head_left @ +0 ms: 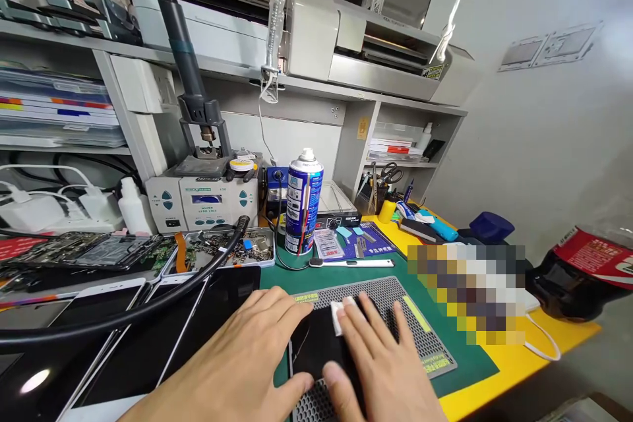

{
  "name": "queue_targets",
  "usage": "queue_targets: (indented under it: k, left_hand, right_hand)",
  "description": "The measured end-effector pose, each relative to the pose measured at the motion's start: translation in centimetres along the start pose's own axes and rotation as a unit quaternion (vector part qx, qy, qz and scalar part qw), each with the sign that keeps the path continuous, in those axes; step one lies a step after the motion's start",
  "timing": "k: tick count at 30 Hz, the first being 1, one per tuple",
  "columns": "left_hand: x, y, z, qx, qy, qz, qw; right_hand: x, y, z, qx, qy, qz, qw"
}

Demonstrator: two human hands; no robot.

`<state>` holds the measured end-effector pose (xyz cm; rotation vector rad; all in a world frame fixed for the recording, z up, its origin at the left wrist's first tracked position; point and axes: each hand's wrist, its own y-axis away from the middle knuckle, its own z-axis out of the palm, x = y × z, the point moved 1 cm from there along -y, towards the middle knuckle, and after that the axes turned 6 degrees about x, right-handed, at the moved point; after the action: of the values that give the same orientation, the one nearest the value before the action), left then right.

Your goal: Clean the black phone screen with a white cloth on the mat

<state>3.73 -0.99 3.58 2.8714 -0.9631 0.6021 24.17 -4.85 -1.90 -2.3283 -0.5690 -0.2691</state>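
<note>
A flat black panel point(316, 353), which looks like a phone screen, lies on a grey perforated pad point(430, 343). My left hand point(247, 349) steadies its left side, thumb near the lower edge and fingers near the upper one. A thin curved line shows on the panel beside those fingers. Under the fingertips of my right hand point(380, 356) is a small folded white wipe point(338, 318), pressed to the panel's surface. The right fingers are stretched and slightly spread, with the thumb apart. Both hands cover much of the panel.
Beyond the pad stand a blue spray can point(302, 204) and a white-handled brush point(356, 263). Phone screens point(198, 343) lie at left under a black hose point(173, 306). A soldering station point(208, 201) is behind. A cola bottle point(588, 264) lies right, beside a blurred object.
</note>
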Motion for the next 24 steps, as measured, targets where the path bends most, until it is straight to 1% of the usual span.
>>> queue_targets:
  k: [1, 3, 5, 6, 8, 10, 12, 15, 16, 18, 20, 22, 24]
  left_hand:
    - [0.1, 0.0, -0.1, -0.001, 0.002, 0.0, 1.0]
    - [0.2, -0.2, -0.2, -0.007, 0.005, -0.003, 1.0]
    - [0.2, -0.2, -0.2, -0.017, 0.006, -0.01, 1.0]
    - [0.2, -0.2, -0.1, -0.023, 0.004, -0.015, 1.0]
    - [0.1, -0.2, 0.0, -0.027, -0.002, -0.022, 0.999]
    - [0.0, -0.1, 0.1, -0.017, 0.0, -0.013, 1.0]
    - [0.1, 0.0, 0.1, 0.0, 0.009, 0.002, 1.0]
    - [0.0, 0.0, 0.0, 0.012, 0.02, 0.012, 1.0]
    - [0.0, 0.0, 0.0, 0.014, 0.023, 0.013, 1.0]
    - [-0.1, -0.1, 0.0, 0.011, 0.026, 0.015, 1.0]
    - [-0.2, -0.1, -0.1, 0.002, 0.029, 0.009, 1.0]
    - [-0.1, -0.1, -0.2, -0.006, 0.036, -0.002, 0.999]
    - [0.2, -0.1, -0.4, -0.001, 0.045, -0.008, 0.999]
  right_hand:
    - [-0.6, -0.1, 0.2, 0.017, -0.005, 0.004, 1.0]
    - [-0.9, 0.0, 0.4, 0.023, -0.013, 0.007, 1.0]
    - [0.2, 0.4, 0.2, 0.0, -0.009, 0.005, 1.0]
    - [1.0, 0.8, 0.0, -0.019, -0.002, 0.002, 1.0]
    - [2.8, 1.3, -0.6, -0.035, 0.016, 0.005, 0.999]
    - [3.9, 1.4, -1.0, -0.041, 0.023, 0.003, 0.999]
    - [3.9, 1.1, -1.1, -0.045, 0.016, -0.004, 0.999]
    - [2.0, 0.2, -0.6, -0.043, -0.011, 0.003, 0.999]
    - [0.9, -0.1, -0.3, -0.033, -0.021, 0.013, 0.999]
    - [-1.2, -0.7, 0.4, -0.011, -0.046, 0.056, 0.997]
    - [-3.1, -1.3, 1.0, -0.012, -0.085, 0.061, 0.994]
    - [-4.0, -1.6, 1.2, -0.023, -0.116, 0.059, 0.991]
    - [-3.7, -1.6, 1.1, -0.041, -0.133, 0.057, 0.989]
